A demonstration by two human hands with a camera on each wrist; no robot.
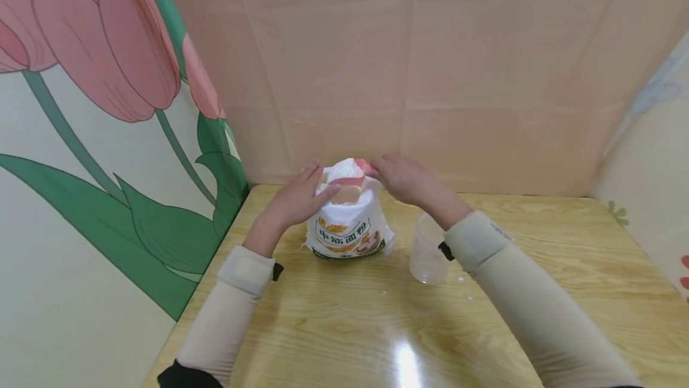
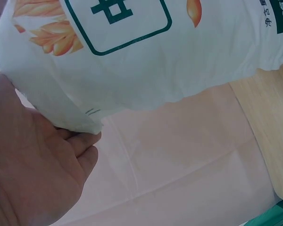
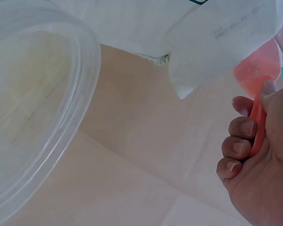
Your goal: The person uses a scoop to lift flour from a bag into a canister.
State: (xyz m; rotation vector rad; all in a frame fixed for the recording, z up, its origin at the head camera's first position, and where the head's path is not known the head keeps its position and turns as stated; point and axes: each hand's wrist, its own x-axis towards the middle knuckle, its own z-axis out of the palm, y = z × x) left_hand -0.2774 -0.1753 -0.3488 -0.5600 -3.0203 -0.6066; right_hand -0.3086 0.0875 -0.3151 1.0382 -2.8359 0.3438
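Observation:
A white flour bag [image 1: 350, 226] with green lettering stands with its mouth upward on the table. My left hand [image 1: 296, 198] grips the left side of its mouth, the thumb across the front; in the left wrist view, the fingers [image 2: 87, 141] of that hand bend at the bag's corner. Above the bag's opening is a pinkish-red scoop [image 3: 254, 70], heaped with white flour [image 1: 346, 170]. My right hand [image 1: 406, 179] holds its handle, with the fingers wrapped round it in the right wrist view. The bag hides part of the left fingers.
A clear plastic tub [image 1: 427, 256] stands to the right of the bag, under my right wrist. Small white specks of flour lie near it on the wooden table [image 1: 334, 316]. A pinkish cloth [image 1: 457, 77] hangs behind; a tulip-painted wall is at left.

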